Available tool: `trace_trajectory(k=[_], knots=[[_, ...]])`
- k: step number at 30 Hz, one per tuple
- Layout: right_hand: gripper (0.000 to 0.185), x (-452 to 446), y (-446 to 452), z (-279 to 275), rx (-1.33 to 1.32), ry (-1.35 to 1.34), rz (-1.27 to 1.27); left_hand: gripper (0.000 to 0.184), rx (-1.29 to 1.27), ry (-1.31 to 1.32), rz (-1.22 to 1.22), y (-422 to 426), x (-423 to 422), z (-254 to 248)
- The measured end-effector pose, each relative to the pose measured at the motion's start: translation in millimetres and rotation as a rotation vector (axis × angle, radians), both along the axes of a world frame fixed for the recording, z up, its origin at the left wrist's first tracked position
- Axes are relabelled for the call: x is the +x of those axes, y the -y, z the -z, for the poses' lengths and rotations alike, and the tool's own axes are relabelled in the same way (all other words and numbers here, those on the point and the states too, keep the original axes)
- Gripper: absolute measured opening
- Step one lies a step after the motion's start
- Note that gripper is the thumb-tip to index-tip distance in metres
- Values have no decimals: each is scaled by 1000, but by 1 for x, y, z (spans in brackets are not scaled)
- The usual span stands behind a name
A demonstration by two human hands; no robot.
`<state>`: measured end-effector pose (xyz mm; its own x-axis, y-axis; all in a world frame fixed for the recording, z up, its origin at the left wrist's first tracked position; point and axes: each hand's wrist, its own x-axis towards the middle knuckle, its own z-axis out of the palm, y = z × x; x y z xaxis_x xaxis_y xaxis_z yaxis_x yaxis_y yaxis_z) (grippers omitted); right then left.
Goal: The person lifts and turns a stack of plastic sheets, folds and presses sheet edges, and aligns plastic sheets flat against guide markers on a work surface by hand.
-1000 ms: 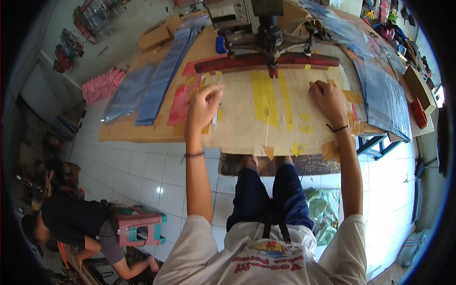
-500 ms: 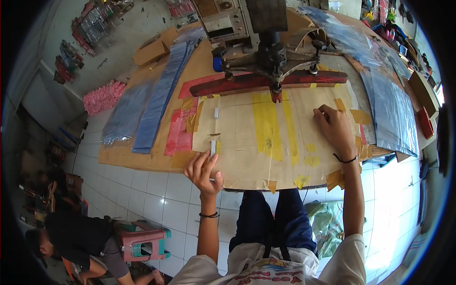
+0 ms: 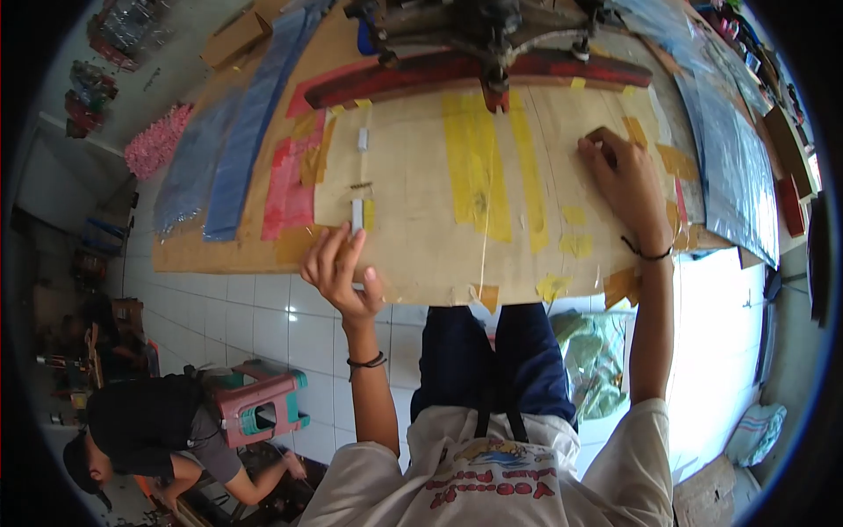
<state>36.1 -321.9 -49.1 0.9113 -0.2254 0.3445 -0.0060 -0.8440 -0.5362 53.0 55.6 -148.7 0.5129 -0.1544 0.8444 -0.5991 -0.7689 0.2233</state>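
Note:
My left hand (image 3: 341, 274) lies at the front left edge of a paper-covered board (image 3: 413, 237), fingers stretched out and apart, so it is open. Its fingertips touch the lower end of a short white strip (image 3: 357, 213) fixed to the board. Above that strip sits a smaller white piece (image 3: 363, 139). On the right part of the board rests my right hand (image 3: 625, 180), its fingers curled in and closed; whether anything is between them is hidden. Yellow tape (image 3: 474, 167) runs across the board between both hands.
A black metal press head with a long red bar (image 3: 562, 68) stands over the board's far side. Clear plastic sheets (image 3: 729, 167) lie at the right, blue-tinted sheets (image 3: 255, 132) at the left. Behind on the left, a person (image 3: 145, 426) bends beside a pink stool (image 3: 255, 413).
The view has tilted downward, so the board and press appear higher in the picture. Both hands keep about the same places on the board.

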Motion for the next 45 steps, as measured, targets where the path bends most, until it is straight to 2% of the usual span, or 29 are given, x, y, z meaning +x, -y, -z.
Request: trace_trajectory(k=[9, 27, 30, 33, 37, 40, 42, 44, 45], knots=[[24, 0, 1, 3, -5, -9, -13, 49, 10, -113, 32, 1, -12, -9], [25, -4, 5, 1, -31, 6, -43, 44, -40, -181, 59, 1, -16, -14], [26, -3, 7, 4, -40, 31, -52, 42, -93, -222, 77, 5, -19, -21], [25, -4, 6, 4, -54, 43, -52, 37, -22, -265, 14, 8, -31, -45], [24, -5, 6, 2, -65, 33, -59, 33, 78, -406, 117, -3, -21, -92], [22, -4, 5, 0, -119, 64, -117, 32, 44, -657, 234, -3, 2, -119], [22, -5, 4, 3, -179, 108, -175, 35, 50, -618, 301, 0, 28, -119], [24, -5, 3, 5, -249, 158, -241, 37, 53, -495, 410, 1, 58, -99], [29, -7, 0, 4, -235, 132, -235, 38, 86, -503, 390, 1, 65, -90]])
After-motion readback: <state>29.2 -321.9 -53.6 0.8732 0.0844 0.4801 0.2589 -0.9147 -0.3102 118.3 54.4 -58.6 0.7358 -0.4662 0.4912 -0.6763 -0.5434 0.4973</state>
